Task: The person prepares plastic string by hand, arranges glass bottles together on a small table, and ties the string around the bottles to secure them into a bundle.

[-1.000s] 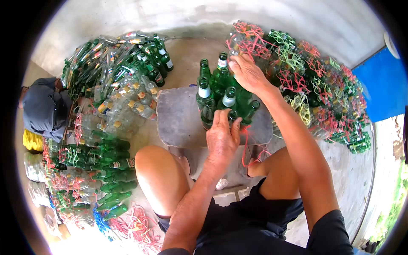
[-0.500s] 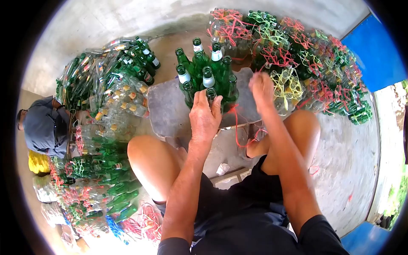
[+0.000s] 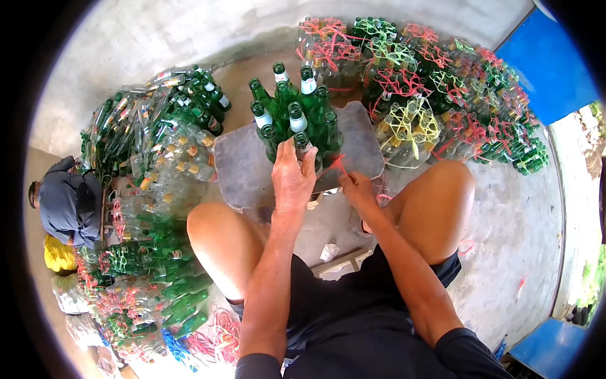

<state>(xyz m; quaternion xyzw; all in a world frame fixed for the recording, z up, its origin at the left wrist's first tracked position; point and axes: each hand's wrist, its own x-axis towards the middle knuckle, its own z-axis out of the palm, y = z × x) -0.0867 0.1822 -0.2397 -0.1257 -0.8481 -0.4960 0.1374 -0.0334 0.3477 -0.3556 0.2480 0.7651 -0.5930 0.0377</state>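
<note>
Several green bottles (image 3: 297,117) stand upright in a tight group on a grey slab (image 3: 240,170). My left hand (image 3: 294,174) is wrapped round the neck of the front bottle, its thumb and fingers on either side. To the right, my right hand (image 3: 358,189) pinches a red plastic string (image 3: 339,164) near the slab's front edge. The string runs from the low right side of the bottle group to my fingers, and more of it hangs beyond them.
Netted bottle bundles (image 3: 410,126) stand at the back right. Loose bottles (image 3: 142,120) are piled at the left, with green ones (image 3: 186,303) lying nearer. Another person (image 3: 71,202) sits at the far left. Pink string (image 3: 224,335) lies on the floor.
My right hand has come from above the bottles' far side down to the front right and now holds the red string. My left hand stays at the front bottle. The view has shifted.
</note>
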